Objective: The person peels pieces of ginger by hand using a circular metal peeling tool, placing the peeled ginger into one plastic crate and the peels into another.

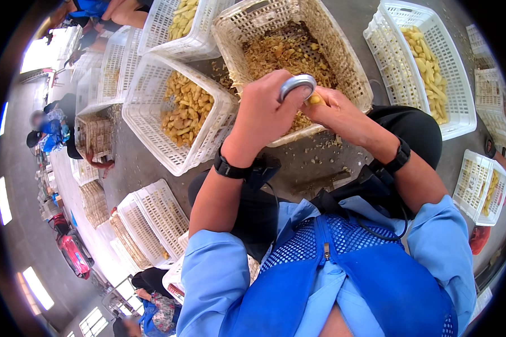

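Observation:
My left hand [263,113] grips a silvery, rounded metal tool [297,83] whose rim curves over the thumb; the rest of it is hidden in the fist. Against it, my right hand [339,111] pinches a yellow piece of ginger [315,99], mostly covered by the fingers. Both hands are together above a stained plastic crate [354,69] holding brown peelings [274,54]. To the left, a white plastic crate [152,139] contains brownish ginger roots [187,111]. Pale yellow ginger [426,71] lies in the white crate [459,92] to the right.
Another white crate [202,38] of pale ginger stands at the upper left. Stacked crates [154,223] are at my left side, and a smaller crate [480,187] is at far right. Scraps litter the concrete floor [312,164]. Other people [52,126] sit along the left.

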`<state>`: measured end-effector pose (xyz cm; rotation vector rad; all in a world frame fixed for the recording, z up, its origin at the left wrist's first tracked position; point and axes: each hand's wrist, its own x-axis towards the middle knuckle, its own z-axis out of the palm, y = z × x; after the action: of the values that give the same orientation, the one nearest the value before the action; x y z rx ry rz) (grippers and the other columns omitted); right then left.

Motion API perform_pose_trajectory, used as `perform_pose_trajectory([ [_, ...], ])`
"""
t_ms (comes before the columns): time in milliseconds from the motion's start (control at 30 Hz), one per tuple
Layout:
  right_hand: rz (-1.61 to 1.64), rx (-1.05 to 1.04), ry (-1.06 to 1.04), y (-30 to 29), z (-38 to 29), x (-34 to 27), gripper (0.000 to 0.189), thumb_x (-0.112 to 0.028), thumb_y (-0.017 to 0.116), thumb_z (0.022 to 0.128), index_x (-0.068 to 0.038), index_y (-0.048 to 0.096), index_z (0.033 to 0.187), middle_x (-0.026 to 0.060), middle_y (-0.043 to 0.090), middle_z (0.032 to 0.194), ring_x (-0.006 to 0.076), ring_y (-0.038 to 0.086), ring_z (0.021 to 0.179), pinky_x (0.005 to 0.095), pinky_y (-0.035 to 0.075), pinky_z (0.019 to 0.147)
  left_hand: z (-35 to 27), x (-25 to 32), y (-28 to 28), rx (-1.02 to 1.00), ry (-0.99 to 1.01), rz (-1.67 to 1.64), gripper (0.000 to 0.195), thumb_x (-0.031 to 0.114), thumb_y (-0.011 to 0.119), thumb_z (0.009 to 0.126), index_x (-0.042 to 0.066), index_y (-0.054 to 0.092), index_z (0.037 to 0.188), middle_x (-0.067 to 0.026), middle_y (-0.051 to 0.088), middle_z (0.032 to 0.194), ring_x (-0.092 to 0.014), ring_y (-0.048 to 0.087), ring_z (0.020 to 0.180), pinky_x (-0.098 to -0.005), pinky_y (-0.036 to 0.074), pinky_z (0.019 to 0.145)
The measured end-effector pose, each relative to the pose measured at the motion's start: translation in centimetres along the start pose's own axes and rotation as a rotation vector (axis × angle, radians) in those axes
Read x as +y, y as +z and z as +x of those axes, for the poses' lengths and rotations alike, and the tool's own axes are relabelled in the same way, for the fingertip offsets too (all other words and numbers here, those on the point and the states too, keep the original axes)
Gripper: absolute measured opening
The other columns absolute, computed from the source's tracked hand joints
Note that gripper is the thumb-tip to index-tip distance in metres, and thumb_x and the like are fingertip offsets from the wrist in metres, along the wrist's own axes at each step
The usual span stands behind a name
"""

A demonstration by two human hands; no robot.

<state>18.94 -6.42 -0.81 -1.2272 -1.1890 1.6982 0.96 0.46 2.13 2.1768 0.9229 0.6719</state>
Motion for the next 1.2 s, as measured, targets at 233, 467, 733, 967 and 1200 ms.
perform_pose_trajectory([
  [233, -0.030, 0.067, -0.054, 0.2, 0.3, 0.6, 0.023, -0.021, 0.056, 0.096, -0.001, 0.059, 0.106, -0.0024, 0.057, 0.089, 0.0065, 0.048, 0.081, 0.0262, 0.043, 0.072, -0.1, -0.9, 1.9, 0.068, 0.215, 0.133, 0.013, 0.016, 0.069, 0.089, 0.004, 0.067, 0.092, -0.0143, 0.066, 0.079, -0.035, 0.065, 0.069, -0.0385, 0.051, 0.062],
  [467, -0.314, 0.185, -0.038, 1.2, -0.4, 1.0, 0.027, -0.024, 0.062, 0.087, 0.000, 0.058, 0.098, 0.0104, 0.060, 0.077, 0.0180, 0.055, 0.070, 0.0338, 0.046, 0.066, 0.0, -2.7, 2.3, 0.074, 0.197, 0.211, 0.013, 0.015, 0.068, 0.091, 0.003, 0.063, 0.088, -0.0136, 0.064, 0.078, -0.031, 0.063, 0.066, -0.0365, 0.049, 0.059],
  [733, -0.405, 0.226, -0.125, 0.7, -0.3, -1.1, 0.027, -0.021, 0.067, 0.079, -0.001, 0.054, 0.091, 0.0125, 0.056, 0.074, 0.0235, 0.054, 0.067, 0.0373, 0.044, 0.063, -0.2, -1.2, 0.4, 0.123, -0.116, -0.222, 0.014, 0.013, 0.069, 0.092, 0.000, 0.068, 0.099, -0.0084, 0.066, 0.087, -0.018, 0.063, 0.074, -0.0298, 0.049, 0.066],
  [967, -0.428, 0.250, -0.230, 0.4, -0.4, -0.5, 0.033, -0.023, 0.071, 0.074, 0.000, 0.059, 0.095, 0.0167, 0.063, 0.080, 0.0315, 0.063, 0.074, 0.0395, 0.049, 0.068, -0.2, -0.5, 0.3, 0.000, -0.073, -0.388, 0.016, 0.012, 0.069, 0.092, 0.001, 0.070, 0.104, -0.0020, 0.069, 0.092, -0.009, 0.062, 0.083, -0.0256, 0.050, 0.073],
  [1200, -0.455, 0.264, -0.154, 0.6, 0.0, 0.6, 0.035, -0.024, 0.074, 0.073, -0.001, 0.062, 0.095, 0.0173, 0.065, 0.083, 0.0328, 0.064, 0.077, 0.0392, 0.050, 0.071, -0.5, -0.2, 1.3, 0.023, 0.098, 0.037, 0.012, 0.014, 0.069, 0.089, 0.003, 0.068, 0.093, -0.0117, 0.068, 0.086, -0.025, 0.067, 0.071, -0.0336, 0.050, 0.062],
])
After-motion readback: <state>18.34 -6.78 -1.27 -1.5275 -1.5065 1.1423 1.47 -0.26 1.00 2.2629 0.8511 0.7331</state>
